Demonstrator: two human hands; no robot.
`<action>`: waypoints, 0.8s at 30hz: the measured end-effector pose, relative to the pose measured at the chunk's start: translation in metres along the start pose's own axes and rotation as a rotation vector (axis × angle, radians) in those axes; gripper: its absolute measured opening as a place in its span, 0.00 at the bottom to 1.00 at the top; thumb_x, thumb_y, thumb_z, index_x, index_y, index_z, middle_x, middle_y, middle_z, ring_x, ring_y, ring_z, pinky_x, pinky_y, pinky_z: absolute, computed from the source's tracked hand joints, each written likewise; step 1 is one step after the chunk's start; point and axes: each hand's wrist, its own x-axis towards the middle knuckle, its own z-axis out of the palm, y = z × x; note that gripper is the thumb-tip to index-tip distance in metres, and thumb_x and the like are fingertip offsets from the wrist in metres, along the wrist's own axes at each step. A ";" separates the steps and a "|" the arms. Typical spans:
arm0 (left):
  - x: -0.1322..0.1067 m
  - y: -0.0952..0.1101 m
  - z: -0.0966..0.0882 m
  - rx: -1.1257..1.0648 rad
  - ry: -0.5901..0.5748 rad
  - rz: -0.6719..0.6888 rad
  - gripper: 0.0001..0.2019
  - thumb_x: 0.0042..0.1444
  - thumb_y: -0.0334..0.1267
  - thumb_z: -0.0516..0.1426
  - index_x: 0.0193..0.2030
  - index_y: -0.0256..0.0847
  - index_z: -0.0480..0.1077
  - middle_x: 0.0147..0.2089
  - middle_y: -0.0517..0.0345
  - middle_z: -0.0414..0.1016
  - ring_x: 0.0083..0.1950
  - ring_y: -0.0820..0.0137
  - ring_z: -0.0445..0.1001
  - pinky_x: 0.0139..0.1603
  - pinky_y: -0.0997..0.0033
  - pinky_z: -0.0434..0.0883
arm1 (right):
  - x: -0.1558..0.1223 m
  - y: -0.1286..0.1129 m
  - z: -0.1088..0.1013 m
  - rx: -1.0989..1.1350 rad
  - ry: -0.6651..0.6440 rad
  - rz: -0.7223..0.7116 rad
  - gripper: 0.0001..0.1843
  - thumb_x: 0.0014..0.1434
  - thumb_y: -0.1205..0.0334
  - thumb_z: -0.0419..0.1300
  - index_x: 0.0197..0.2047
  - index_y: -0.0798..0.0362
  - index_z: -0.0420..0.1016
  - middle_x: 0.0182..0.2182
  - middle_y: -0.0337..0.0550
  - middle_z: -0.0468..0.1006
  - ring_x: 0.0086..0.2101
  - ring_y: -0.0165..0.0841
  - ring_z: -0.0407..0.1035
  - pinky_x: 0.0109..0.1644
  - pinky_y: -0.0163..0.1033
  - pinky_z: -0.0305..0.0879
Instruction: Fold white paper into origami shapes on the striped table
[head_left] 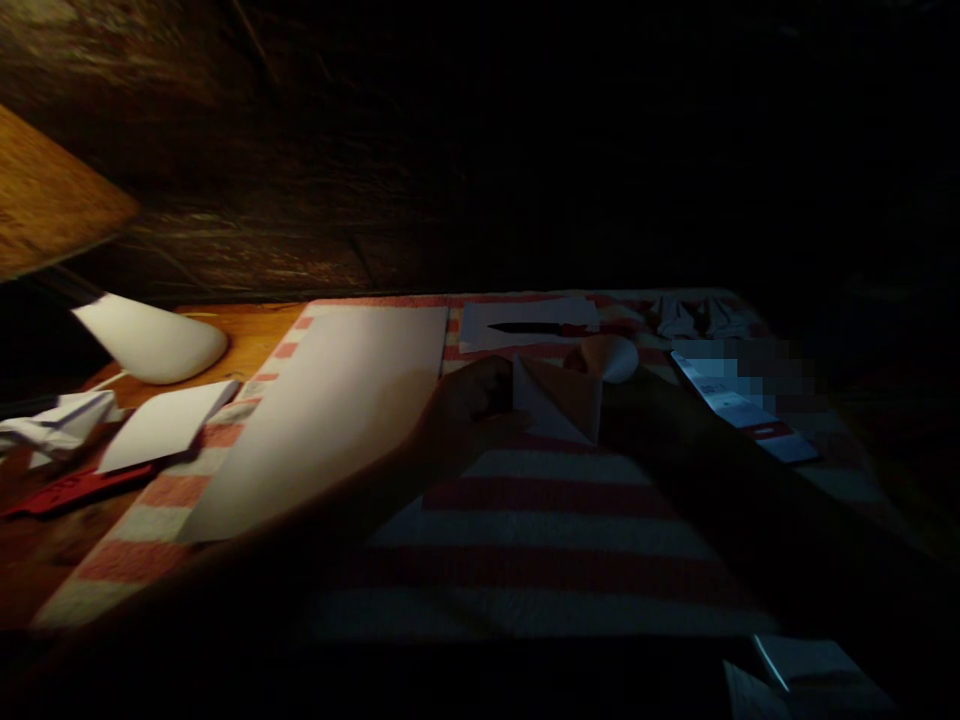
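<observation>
The scene is very dark. My left hand point(469, 405) and my right hand point(637, 400) meet over a red-and-white striped cloth point(540, 500) and both grip a small folded piece of white paper point(559, 395). The left fingers pinch its left edge. The right hand holds its right side, where a curled flap point(611, 355) stands up. Both forearms are in deep shadow.
A large white sheet point(330, 420) lies left of the hands. Behind them a black pen point(536, 328) rests on another sheet. A printed card point(742, 405) lies at right. On the wooden table at left sit a white lamp shade point(150, 340), folded papers point(161, 425) and a red strip point(67, 490).
</observation>
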 end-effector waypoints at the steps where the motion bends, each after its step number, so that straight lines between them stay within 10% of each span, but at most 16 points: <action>1: 0.000 -0.001 0.000 -0.012 0.010 -0.013 0.16 0.48 0.33 0.69 0.42 0.37 0.72 0.39 0.55 0.80 0.39 0.68 0.79 0.41 0.68 0.78 | 0.000 -0.001 0.001 0.028 -0.002 -0.004 0.14 0.53 0.50 0.67 0.37 0.47 0.70 0.39 0.43 0.79 0.41 0.40 0.76 0.43 0.46 0.75; 13: 0.003 0.002 -0.002 0.005 0.035 -0.031 0.16 0.47 0.32 0.67 0.44 0.36 0.73 0.43 0.53 0.80 0.44 0.65 0.80 0.47 0.65 0.77 | -0.007 -0.010 0.016 0.218 0.039 0.049 0.09 0.52 0.59 0.68 0.38 0.48 0.75 0.39 0.43 0.81 0.40 0.41 0.76 0.44 0.48 0.74; 20: 0.005 -0.003 -0.006 0.108 0.115 -0.133 0.25 0.48 0.33 0.64 0.54 0.40 0.70 0.44 0.52 0.79 0.31 0.68 0.78 0.26 0.68 0.75 | -0.009 -0.013 0.020 -0.271 0.154 -0.154 0.16 0.52 0.63 0.71 0.45 0.46 0.77 0.52 0.45 0.76 0.52 0.44 0.71 0.57 0.52 0.69; 24: 0.009 -0.010 -0.009 0.241 0.109 0.057 0.14 0.51 0.39 0.65 0.44 0.42 0.72 0.37 0.54 0.78 0.32 0.64 0.78 0.26 0.64 0.75 | -0.011 -0.013 0.018 -0.468 0.021 -0.361 0.24 0.50 0.61 0.75 0.51 0.43 0.76 0.63 0.47 0.65 0.64 0.47 0.59 0.66 0.55 0.60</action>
